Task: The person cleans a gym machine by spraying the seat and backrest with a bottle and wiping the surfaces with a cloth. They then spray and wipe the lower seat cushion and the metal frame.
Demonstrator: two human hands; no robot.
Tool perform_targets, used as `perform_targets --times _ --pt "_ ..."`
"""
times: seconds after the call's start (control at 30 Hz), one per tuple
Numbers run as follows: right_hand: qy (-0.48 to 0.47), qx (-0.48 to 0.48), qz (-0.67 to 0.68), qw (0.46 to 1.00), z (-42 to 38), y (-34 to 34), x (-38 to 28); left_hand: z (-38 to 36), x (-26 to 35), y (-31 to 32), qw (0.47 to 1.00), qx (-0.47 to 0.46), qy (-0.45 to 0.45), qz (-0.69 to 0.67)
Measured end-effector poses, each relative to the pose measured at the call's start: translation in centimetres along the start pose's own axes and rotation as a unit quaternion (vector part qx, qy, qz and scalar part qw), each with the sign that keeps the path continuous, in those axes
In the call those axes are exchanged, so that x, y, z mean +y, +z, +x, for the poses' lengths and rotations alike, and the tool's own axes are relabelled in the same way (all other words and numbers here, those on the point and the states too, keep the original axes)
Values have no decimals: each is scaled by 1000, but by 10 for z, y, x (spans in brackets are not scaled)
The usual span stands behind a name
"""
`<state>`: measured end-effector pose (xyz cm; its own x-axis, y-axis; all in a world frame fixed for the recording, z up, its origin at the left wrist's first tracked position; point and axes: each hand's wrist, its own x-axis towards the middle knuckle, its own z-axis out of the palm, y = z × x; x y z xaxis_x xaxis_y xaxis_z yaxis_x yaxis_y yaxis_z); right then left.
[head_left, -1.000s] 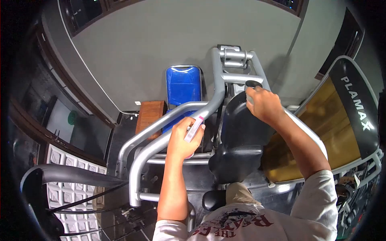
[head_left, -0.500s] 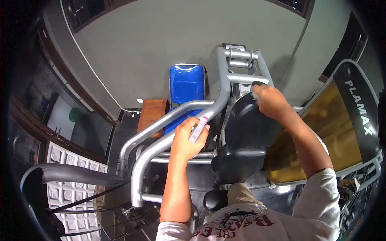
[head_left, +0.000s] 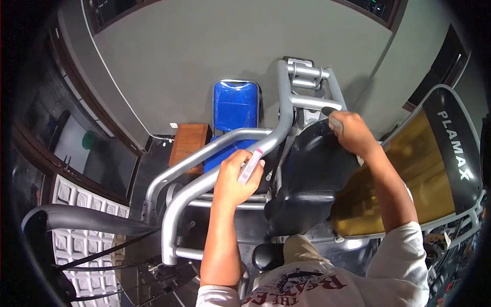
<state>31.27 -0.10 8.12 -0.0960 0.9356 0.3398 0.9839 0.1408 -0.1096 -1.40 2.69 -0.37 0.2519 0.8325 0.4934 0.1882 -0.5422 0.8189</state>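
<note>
My left hand (head_left: 236, 176) is closed around a slim, clear plastic container with a pink end (head_left: 250, 167), held upright at a slant. It overlaps the silver tube frame (head_left: 197, 189) of a gym machine in this view. Farther right, my right hand (head_left: 355, 133) is closed on a small object with a dark rounded end and a pale grey part (head_left: 335, 124); its kind I cannot tell. That hand is at the upper right edge of the machine's black padded backrest (head_left: 314, 166). Below the backrest lies the black seat pad (head_left: 299, 210).
A blue folding chair (head_left: 236, 106) and a brown wooden box (head_left: 188, 147) stand by the grey wall behind the frame. On the right rises a yellow-tinted panel marked PLAMAX (head_left: 452, 148). A black padded arm (head_left: 94, 220) juts in at lower left, near white textured panels (head_left: 82, 256).
My right hand has moved a little right and down with the small object along the backrest's upper edge. The whole view has shifted slightly; my left hand keeps its hold on the clear container.
</note>
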Motion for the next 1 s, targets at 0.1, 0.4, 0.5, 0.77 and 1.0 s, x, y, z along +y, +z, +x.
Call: perform_targets --times 0.1,0.4,0.5,0.77,1.0 --pt "38 22 -22 999 24 10 6 -1 0 4 1000 -19 -2 9" --pt "75 8 63 995 -26 -11 10 -1 6 3 999 -13 -26 19" --pt "117 29 36 992 -11 -1 21 -1 6 7 999 -18 -18 19" --pt "243 15 52 969 -13 -9 19 -5 9 8 996 -41 -65 43" --pt "188 97 29 977 -24 3 40 -2 3 14 998 -21 39 50"
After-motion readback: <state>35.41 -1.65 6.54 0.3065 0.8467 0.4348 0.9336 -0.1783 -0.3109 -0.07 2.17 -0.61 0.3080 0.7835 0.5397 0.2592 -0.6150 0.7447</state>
